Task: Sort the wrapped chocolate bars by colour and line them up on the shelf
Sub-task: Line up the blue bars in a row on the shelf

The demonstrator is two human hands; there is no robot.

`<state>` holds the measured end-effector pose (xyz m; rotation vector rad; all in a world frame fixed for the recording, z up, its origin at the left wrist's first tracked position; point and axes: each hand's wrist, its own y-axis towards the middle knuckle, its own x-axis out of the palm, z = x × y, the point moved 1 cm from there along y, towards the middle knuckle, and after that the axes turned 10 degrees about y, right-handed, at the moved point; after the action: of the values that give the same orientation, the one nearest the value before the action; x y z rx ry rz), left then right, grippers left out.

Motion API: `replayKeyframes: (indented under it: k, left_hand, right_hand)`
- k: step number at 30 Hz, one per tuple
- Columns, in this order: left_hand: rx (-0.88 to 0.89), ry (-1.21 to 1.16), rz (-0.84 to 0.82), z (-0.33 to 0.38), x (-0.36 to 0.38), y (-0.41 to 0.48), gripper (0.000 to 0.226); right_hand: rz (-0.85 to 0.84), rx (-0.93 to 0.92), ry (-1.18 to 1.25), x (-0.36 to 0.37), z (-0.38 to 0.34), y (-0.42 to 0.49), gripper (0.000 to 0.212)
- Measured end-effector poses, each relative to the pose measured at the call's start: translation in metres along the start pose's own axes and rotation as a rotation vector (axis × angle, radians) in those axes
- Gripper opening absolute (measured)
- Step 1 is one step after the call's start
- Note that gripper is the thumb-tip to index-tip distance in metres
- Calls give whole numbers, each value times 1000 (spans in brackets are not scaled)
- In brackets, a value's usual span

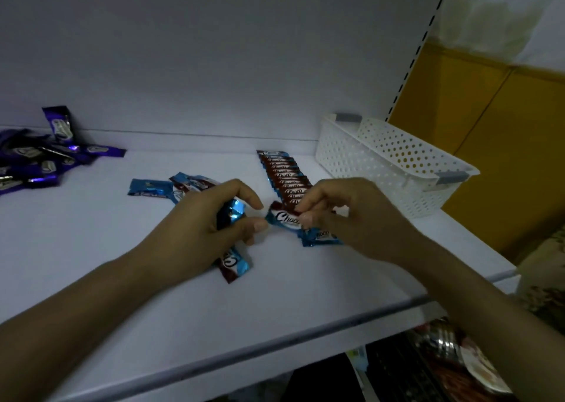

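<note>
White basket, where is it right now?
Head view: the white basket sits back right on the shelf, just right of the lined-up brown-and-blue bars.

Glossy foil chocolate bars (282, 216) — matt shelf (153, 279), perforated plastic basket (394, 169).

Mounted on the head; single wide-angle view. Looks forward and down onto the white shelf (128, 279) from just in front of its front edge, at close range. Frames the left hand (201, 227) and right hand (345, 218) near centre, with both forearms (76, 325) entering from the bottom corners. Takes in the back panel (214, 50) above, the white basket (397, 169) at right, and a lower level (428, 368) at bottom right.
</note>
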<state>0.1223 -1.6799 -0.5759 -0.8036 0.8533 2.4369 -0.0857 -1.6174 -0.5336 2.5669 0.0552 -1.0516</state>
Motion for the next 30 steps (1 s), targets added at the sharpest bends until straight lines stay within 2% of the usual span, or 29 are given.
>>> replayKeyframes:
  k: [3, 7, 13, 19, 25, 28, 30]
  left_hand:
    - [-39, -18, 30, -2, 0, 1, 37]
    - [-32, 28, 11, -3, 2, 2, 40]
    - [-66, -39, 84, -4, 1, 1, 34]
    - [-111, -21, 117, -7, 0, 3, 32]
    - [-124, -30, 146, -7, 1, 5, 23]
    - [-121, -63, 170, -3, 0, 5, 22]
    - [-130, -94, 198, -1, -1, 6, 21]
  right_hand:
    - [-67, 62, -72, -18, 7, -14, 27]
    - [-152, 151, -99, -27, 18, -29, 28]
    - [-109, 107, -213, -20, 27, -22, 27]
    - [-83, 69, -382, -16, 32, -21, 9]
    - [0, -8, -469, -13, 28, -23, 21]
    - [36, -29, -378, -8, 17, -21, 17]
    - [67, -30, -176, 3, 1, -15, 16]
